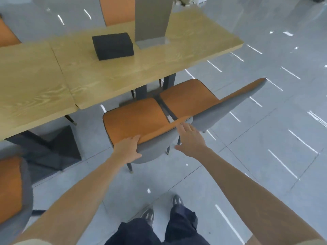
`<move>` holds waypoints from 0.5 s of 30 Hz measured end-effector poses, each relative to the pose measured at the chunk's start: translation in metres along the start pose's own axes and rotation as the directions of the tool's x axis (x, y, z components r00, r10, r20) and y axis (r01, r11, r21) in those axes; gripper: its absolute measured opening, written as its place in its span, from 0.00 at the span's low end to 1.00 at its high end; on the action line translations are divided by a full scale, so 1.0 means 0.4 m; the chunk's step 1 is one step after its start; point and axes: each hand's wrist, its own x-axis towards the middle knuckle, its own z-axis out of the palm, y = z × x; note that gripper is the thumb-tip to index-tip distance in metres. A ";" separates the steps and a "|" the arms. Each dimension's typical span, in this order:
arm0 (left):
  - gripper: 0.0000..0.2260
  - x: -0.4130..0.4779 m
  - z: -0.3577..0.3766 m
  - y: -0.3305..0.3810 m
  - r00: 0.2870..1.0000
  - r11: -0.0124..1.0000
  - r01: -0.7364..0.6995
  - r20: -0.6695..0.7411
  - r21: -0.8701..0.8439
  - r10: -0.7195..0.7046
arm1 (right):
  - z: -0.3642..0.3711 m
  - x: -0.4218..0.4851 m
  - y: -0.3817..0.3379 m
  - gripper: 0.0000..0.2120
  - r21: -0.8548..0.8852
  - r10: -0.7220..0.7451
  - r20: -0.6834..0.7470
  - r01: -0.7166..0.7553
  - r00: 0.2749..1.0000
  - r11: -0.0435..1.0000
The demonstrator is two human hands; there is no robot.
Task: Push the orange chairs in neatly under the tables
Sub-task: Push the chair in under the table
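Note:
An orange chair (134, 119) with a grey back stands in front of the wooden table (123, 73), its seat only partly under the tabletop's edge. My left hand (128, 147) grips the top of its backrest at the left end, fingers over the orange front and thumb on the grey back. My right hand (190, 137) hovers with relaxed fingers by the right end of the same backrest, fingertips at the rim. A second orange chair (191, 96) stands just to the right, also out from the table, its grey back stretching right.
A black box (113, 45) and a grey pillar (152, 20) sit on the table. A second wooden table (30, 89) adjoins on the left. Other orange chairs are at the lower left (10, 188), far side (117, 9) and upper left (7, 34). Grey tiled floor lies to the right.

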 end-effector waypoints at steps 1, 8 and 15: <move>0.31 0.001 0.005 0.004 0.999 0.998 0.040 -0.007 -0.040 -0.040 | -0.001 0.030 0.016 0.34 -0.030 -0.043 0.010 0.044 0.999 0.999; 0.25 -0.002 0.023 0.036 0.976 0.962 0.208 -0.020 -0.177 -0.215 | 0.006 0.195 0.110 0.32 -0.165 -0.266 0.161 0.292 0.950 0.942; 0.19 -0.029 0.037 0.054 0.964 0.951 0.257 -0.026 -0.174 -0.266 | 0.018 0.239 0.158 0.25 -0.138 -0.455 0.184 0.481 0.871 0.866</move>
